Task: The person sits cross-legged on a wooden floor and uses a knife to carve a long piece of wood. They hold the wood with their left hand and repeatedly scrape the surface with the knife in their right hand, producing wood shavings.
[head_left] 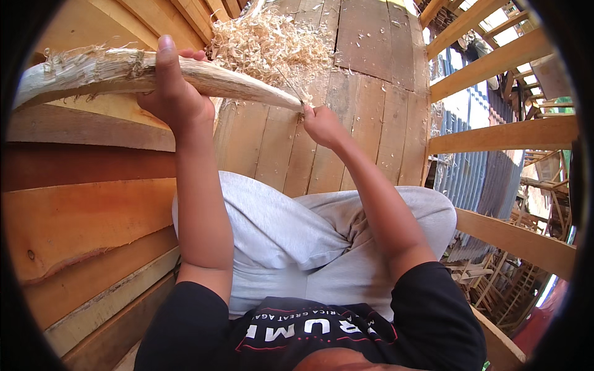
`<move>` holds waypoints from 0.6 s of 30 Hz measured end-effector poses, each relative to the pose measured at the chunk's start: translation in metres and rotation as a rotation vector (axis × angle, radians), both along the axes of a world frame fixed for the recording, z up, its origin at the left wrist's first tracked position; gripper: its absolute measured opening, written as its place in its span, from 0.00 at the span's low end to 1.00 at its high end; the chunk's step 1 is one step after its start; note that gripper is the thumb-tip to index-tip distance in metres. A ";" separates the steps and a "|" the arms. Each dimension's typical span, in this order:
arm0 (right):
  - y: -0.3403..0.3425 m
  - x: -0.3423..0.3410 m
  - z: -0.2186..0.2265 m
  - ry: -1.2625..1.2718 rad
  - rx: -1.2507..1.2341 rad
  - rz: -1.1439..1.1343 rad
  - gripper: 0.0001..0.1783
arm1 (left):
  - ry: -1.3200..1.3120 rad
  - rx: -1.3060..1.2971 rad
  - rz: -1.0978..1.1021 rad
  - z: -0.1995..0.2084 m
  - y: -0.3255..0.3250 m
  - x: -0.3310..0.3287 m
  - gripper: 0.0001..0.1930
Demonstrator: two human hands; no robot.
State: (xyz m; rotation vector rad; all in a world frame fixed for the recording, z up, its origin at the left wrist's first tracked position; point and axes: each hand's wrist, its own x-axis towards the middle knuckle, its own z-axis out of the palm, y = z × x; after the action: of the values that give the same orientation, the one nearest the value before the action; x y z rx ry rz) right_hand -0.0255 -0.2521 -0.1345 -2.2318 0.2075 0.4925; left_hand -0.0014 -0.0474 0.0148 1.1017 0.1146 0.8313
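A long, curved piece of pale wood (pixel 241 85) with rough, frayed fibres runs from the left edge to a narrow tip near the middle. My left hand (pixel 180 93) is wrapped round its thicker part, thumb on top. At the narrow tip my right hand (pixel 323 127) is closed, holding what looks like a knife (pixel 289 85). Its thin, dark blade points up and left, close against the wood's end. The knife's handle is hidden in my fist.
Curled wood shavings (pixel 272 46) lie heaped on the plank floor (pixel 356 123) ahead. Stacked boards (pixel 93 216) rise along my left. A wooden railing (pixel 501 136) runs on my right, with corrugated metal sheets (pixel 464 167) beyond it. My crossed legs (pixel 278 216) are below my hands.
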 end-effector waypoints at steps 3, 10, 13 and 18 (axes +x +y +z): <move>-0.010 -0.001 -0.002 0.141 0.028 -0.004 0.31 | 0.006 -0.003 -0.010 0.005 0.000 0.001 0.16; 0.008 -0.001 0.023 0.041 -0.036 0.079 0.30 | -0.007 0.014 0.013 -0.001 0.004 0.001 0.16; -0.017 0.000 -0.006 0.208 0.108 -0.035 0.30 | -0.009 0.002 0.006 0.005 -0.003 0.004 0.17; -0.015 -0.002 0.051 0.347 -0.108 0.090 0.29 | -0.033 -0.040 -0.049 0.001 0.007 -0.002 0.20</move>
State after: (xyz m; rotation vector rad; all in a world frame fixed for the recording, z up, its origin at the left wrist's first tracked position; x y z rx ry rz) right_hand -0.0276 -0.2672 -0.0835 -2.2542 0.3196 0.9376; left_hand -0.0035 -0.0409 0.0162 1.0492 0.0762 0.7992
